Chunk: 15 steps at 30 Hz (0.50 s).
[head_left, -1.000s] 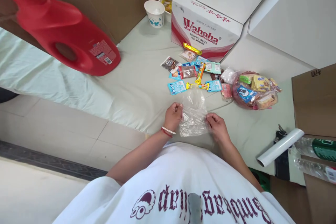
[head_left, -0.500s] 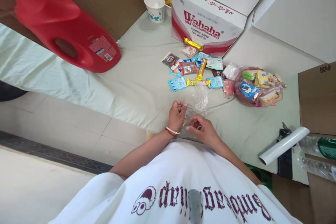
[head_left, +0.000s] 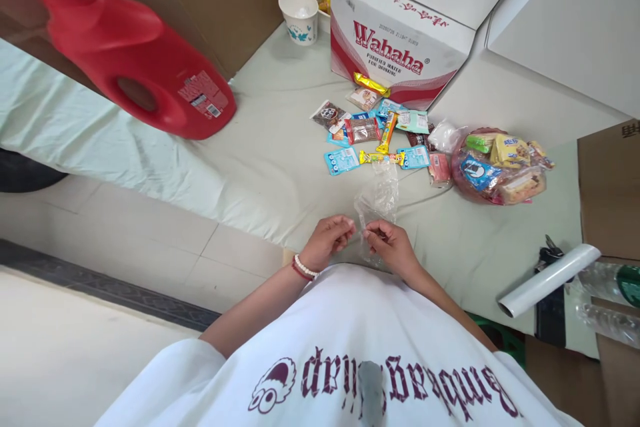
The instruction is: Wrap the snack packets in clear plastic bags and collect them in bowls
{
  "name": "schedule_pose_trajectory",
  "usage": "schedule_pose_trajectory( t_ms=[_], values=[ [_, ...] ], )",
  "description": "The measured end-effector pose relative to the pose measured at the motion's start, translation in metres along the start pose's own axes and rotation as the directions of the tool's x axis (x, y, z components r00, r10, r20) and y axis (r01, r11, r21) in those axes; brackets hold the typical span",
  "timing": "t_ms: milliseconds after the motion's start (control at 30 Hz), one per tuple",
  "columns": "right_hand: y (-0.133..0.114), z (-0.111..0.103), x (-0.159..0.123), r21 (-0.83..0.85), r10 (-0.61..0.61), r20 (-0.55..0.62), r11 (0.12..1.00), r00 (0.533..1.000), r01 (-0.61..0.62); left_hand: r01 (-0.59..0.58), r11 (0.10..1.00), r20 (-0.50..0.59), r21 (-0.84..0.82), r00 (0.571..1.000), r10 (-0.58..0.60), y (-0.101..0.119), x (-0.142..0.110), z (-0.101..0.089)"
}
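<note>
Clear plastic forms the crinkled bag (head_left: pixel 385 195) your right hand (head_left: pixel 395 250) pinches, nearer you than the small, colourful wrapped snacks (head_left: pixel 364 130) on the pale-green, cloth-covered tabletop (head_left: pixel 275 120). Your left hand (head_left: pixel 325 243) curls narrowly beside the bag, its grip unclear.

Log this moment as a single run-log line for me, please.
right hand: pinching clear plastic bag | left hand: curled, beside bag | beyond bag: wrapped snacks, Wahaha carton
</note>
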State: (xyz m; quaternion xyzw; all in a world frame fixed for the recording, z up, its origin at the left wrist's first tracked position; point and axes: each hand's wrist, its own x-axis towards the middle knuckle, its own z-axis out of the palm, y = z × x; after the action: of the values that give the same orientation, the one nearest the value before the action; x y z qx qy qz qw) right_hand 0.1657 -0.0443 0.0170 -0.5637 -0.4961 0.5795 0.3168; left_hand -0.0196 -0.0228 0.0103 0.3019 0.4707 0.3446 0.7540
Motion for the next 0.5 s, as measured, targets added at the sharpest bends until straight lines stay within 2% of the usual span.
schedule_pose_trajectory(
  t_ms=[67,167,333,433,500],
  values=[
    [0.000,0.000,-0.001,-0.079,-0.056,0.001,0.995,0.998,0.056,0.023,0.998,0.064,0.057,0.998,-0.026,-0.001,-0.007,-0.002],
    [-0.003,-0.001,-0.001,-0.162,-0.108,0.006,0.981,0.994,0.107,0.020,0.996,0.066,0.082,0.997,-0.026,-0.004,-0.009,-0.001],
    [-0.012,-0.001,-0.006,-0.038,-0.014,-0.007,0.999,1.000,0.014,-0.002,1.000,0.091,-0.004,0.996,0.003,-0.007,-0.009,-0.003],
    [-0.013,0.001,-0.009,0.014,0.023,-0.040,1.000,0.999,-0.023,-0.032,0.998,0.106,0.046,0.994,0.027,-0.007,-0.011,-0.003],
    [-0.014,0.003,-0.010,0.010,0.030,-0.021,1.000,0.999,-0.030,-0.045,0.994,0.106,0.104,0.994,0.034,-0.007,-0.012,-0.001]
  ],
)
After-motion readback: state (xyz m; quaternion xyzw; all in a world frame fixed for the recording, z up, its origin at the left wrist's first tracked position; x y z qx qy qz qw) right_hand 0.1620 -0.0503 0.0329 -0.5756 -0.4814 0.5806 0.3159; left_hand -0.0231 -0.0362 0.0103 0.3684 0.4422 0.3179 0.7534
